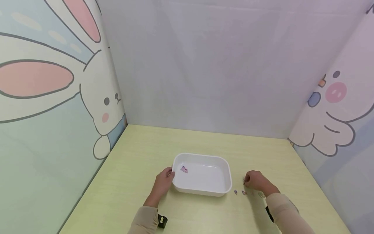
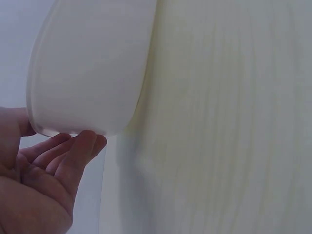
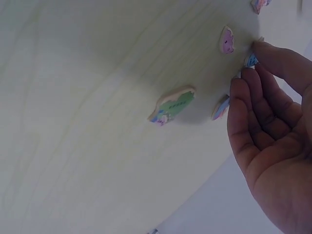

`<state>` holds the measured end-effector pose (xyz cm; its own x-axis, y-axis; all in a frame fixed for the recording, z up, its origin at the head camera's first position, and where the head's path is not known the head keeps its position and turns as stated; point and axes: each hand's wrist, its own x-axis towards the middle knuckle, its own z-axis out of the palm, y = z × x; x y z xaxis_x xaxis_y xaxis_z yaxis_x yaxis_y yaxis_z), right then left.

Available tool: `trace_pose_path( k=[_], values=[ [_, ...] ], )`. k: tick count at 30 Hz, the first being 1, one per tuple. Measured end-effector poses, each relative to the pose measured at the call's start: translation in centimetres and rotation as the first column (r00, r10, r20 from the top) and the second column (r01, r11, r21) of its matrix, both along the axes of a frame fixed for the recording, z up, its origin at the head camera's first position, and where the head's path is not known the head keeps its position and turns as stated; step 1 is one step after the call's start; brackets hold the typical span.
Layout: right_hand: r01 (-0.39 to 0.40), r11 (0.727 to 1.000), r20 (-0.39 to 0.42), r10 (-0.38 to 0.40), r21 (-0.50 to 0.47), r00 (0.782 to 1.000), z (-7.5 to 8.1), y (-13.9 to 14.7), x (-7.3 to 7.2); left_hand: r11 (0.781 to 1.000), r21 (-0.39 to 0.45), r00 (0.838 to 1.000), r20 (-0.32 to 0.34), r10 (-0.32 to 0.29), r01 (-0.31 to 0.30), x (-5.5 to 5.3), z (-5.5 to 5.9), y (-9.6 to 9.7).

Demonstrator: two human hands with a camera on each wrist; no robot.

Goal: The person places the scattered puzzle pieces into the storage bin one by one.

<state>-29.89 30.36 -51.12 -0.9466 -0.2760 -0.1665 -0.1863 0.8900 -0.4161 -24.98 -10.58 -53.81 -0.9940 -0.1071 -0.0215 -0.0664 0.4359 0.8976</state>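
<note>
White tray (image 1: pixel 198 191) gripped by the left hand (image 1: pixel 163 182); right hand (image 1: pixel 258 181) pinches a blue piece (image 3: pixel 251 60).

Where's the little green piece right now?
In the right wrist view, the green piece lies on the table near the picture's middle, left of the right hand. Its nearest neighbour is the small pink-and-blue piece to its right.

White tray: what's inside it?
Inside the white tray, something small, pink and purple lies toward the left end, too small to identify. The near wall hides its own inner side, so I can't see there.
</note>
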Motion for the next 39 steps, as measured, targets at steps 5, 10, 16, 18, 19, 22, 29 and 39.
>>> trace_pose_path(
  k=[5,10,16,18,19,22,29,39],
  values=[
    [-0.002,1.000,0.004,0.002,-0.013,1.000,0.2,0.0,0.1,1.000,0.004,1.000,-0.004,-0.001,0.001,0.1,0.0,0.0],
    [-0.004,1.000,-0.002,0.004,-0.028,1.000,0.1,0.2,0.1,1.000,0.004,1.000,-0.009,-0.003,0.003,0.1,-0.1,0.0],
    [-0.006,0.999,-0.013,0.006,-0.037,1.000,-0.1,0.4,0.1,1.000,0.006,1.000,-0.013,-0.001,0.001,0.1,-0.2,0.0],
    [0.001,0.999,-0.012,-0.002,-0.041,1.000,-0.1,0.5,0.1,1.000,0.008,1.000,-0.014,-0.001,0.001,0.1,-0.1,0.0],
    [0.003,0.999,-0.015,-0.003,-0.043,1.000,-0.2,0.5,0.1,1.000,0.009,1.000,-0.015,0.000,0.000,0.1,-0.1,0.0],
    [-0.003,0.999,-0.023,0.001,-0.050,1.000,-0.5,0.8,0.0,1.000,0.008,1.000,-0.021,0.000,0.000,0.1,0.0,0.0],
    [0.000,0.995,-0.014,-0.001,-0.095,1.000,-0.9,1.0,-0.4,1.000,0.007,1.000,-0.019,0.001,-0.001,0.1,0.0,0.0],
    [0.011,0.982,-0.006,-0.012,-0.188,1.000,0.9,0.0,-0.5,1.000,0.020,1.000,-0.024,-0.003,0.004,0.2,0.0,-0.1]
  ],
)
